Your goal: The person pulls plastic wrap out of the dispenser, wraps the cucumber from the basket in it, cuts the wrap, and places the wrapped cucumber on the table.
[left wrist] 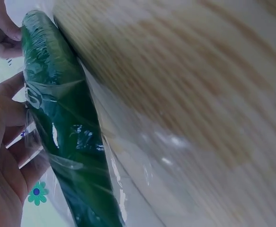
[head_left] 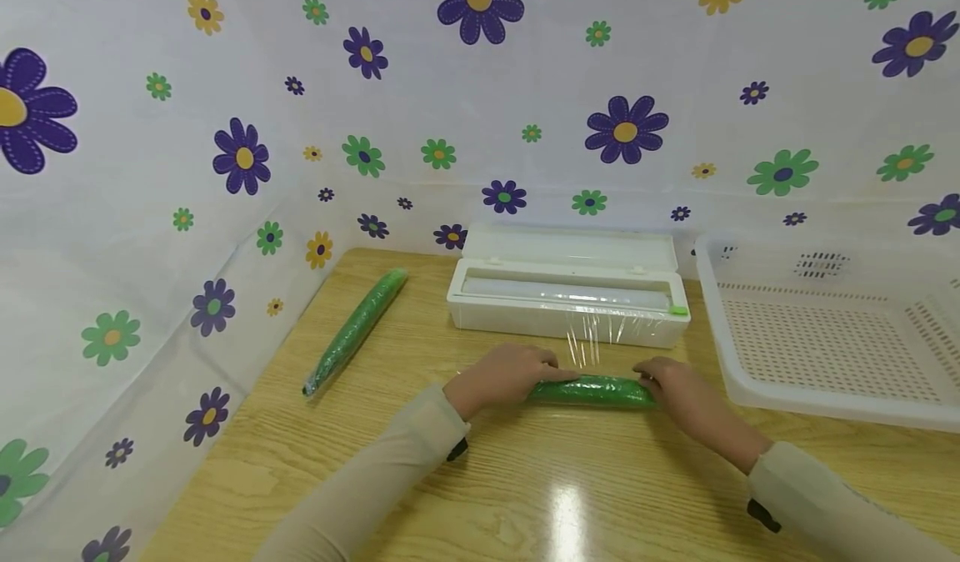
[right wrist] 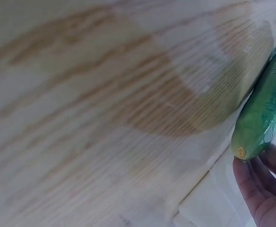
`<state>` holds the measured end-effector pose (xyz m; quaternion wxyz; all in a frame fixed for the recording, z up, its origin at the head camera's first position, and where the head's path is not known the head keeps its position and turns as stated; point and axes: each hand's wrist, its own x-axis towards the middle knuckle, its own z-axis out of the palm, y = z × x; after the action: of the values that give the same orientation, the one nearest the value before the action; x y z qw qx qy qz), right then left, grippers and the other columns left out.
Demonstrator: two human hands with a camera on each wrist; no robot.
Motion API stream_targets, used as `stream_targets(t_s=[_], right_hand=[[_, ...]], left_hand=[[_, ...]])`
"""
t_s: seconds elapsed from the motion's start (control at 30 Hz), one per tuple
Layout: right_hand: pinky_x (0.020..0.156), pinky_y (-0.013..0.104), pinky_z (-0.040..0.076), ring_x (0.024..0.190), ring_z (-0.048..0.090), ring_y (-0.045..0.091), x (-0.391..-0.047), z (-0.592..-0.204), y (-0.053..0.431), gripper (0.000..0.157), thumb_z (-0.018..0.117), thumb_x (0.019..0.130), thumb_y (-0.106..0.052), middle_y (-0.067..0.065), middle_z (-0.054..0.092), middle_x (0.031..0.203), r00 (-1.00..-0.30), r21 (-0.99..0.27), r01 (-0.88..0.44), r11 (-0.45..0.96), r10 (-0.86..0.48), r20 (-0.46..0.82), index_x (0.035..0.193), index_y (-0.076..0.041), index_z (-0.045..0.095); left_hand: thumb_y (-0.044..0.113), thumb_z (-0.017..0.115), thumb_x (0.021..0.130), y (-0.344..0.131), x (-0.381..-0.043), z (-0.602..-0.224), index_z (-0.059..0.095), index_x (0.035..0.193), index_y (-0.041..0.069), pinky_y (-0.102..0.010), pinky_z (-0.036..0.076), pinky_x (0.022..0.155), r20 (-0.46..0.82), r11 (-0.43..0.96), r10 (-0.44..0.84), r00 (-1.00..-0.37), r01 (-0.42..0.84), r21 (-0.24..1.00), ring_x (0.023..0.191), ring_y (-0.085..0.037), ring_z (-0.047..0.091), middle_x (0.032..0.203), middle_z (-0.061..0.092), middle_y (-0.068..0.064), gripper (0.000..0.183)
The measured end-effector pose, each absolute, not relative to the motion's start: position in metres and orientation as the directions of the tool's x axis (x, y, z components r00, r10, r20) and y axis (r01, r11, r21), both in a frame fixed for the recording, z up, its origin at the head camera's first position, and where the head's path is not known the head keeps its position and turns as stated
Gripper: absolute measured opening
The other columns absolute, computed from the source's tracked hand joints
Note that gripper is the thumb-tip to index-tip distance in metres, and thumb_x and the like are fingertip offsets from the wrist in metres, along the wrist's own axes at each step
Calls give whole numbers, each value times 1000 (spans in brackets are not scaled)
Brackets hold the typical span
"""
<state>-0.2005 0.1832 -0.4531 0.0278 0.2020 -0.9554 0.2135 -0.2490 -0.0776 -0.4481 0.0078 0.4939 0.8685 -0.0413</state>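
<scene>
A green cucumber lies crosswise on the table in front of the cling film box, with clear film around it. Film strands stretch from the box's front edge down to it. My left hand holds the cucumber's left part, its index finger along the top. At the other end, my right hand grips the tip with thumb and fingers. The right wrist view shows the pale stem end of this cucumber against the fingertips. In the left wrist view, wrinkled film covers the cucumber beside the left fingers.
The white cling film box stands lid up at the back, with a film roll inside and a green slider at its right. Another film-wrapped cucumber lies at the left. A white plastic basket sits at the right.
</scene>
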Motion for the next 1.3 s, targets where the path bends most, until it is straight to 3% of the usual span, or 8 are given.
stream_targets(t_s=[0.27,0.37,0.53,0.6,0.77,0.93,1.13,1.3], right_hand=[[77,41,55,92,64,35,-198,-455,185,32,58,78,16,23,64,102,-867,-253,-481,839,-412,281,110,9,57],[73,35,56,93,64,32,-195,-455,183,42,60,71,16,20,62,105,-729,-105,-627,772,-533,429,112,8,56],[81,32,55,100,61,25,-192,-458,172,24,53,91,-1,15,59,109,-471,61,-829,555,-753,459,112,6,60],[84,33,54,103,59,25,-192,-460,168,25,54,93,-5,15,57,111,-471,68,-837,543,-777,417,114,7,60],[87,35,53,105,56,26,-193,-464,165,41,67,78,5,15,55,113,-550,52,-797,602,-759,349,118,8,58],[87,36,52,104,56,27,-197,-468,163,39,68,80,1,14,55,111,-579,22,-785,619,-746,331,118,6,59],[84,35,53,101,56,26,-200,-468,162,41,73,76,0,14,56,108,-589,-13,-784,621,-736,333,115,6,61],[85,35,52,102,56,26,-200,-468,164,42,74,76,-2,14,57,108,-604,-21,-774,633,-728,324,116,4,61]], left_hand=[[-4,55,89,-79,-253,-452,45,137,38,-19,49,65,-51,504,861,-506,862,-47,91,-9,62,117,64,5,65],[-3,55,90,-80,-255,-453,46,137,37,-20,51,68,-38,495,867,-497,868,-46,92,-8,63,117,64,5,63],[1,58,90,-82,-257,-454,45,138,38,-19,51,71,-28,498,866,-500,866,-50,91,-7,63,116,65,6,61],[2,58,90,-82,-258,-454,45,138,38,-18,51,71,-19,490,871,-491,870,-55,90,-6,63,115,65,7,61],[1,54,92,-83,-259,-457,43,140,35,-21,52,74,17,495,869,-495,869,-9,92,-9,65,114,66,5,60],[3,50,95,-96,-263,-458,50,136,22,-25,53,83,39,596,798,-602,797,99,98,-13,65,119,65,0,45],[20,57,94,-128,-267,-440,68,107,14,-27,54,80,110,681,688,-718,690,245,93,-13,65,103,69,0,18],[41,75,76,-149,-262,-427,64,79,18,-23,46,62,-10,737,645,-764,618,273,72,-8,55,79,61,7,25]])
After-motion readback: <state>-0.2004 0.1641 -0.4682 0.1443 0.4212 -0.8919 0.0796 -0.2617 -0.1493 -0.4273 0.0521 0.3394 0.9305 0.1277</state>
